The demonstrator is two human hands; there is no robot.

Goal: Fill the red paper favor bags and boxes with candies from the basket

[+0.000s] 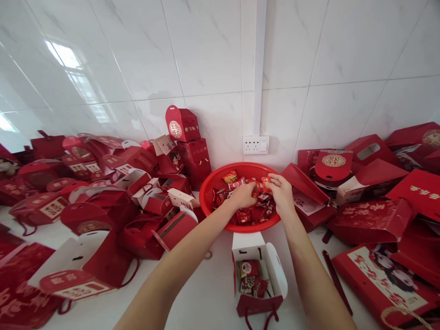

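A red oval plastic basket [206, 201] holds many wrapped candies [244, 215]. My left hand [243, 196] reaches in over its middle, fingers curled at an orange-red wrapped candy that they partly cover. On the right side of the basket, my right hand [282, 191] pinches a small orange-red wrapped candy [266, 184] between thumb and fingers. Between my forearms stands an open gift box [256, 304], red outside and white inside, with a red cord handle. Several wrapped candies [253, 278] lie in its bottom.
Many red gift boxes [103, 247] are heaped on the left, with a stack of boxes [195, 158] by the wall. More red boxes [369, 224] crowd the right side. A dark red strip [337, 282] lies near my right forearm. A socket [255, 145] is behind the basket.
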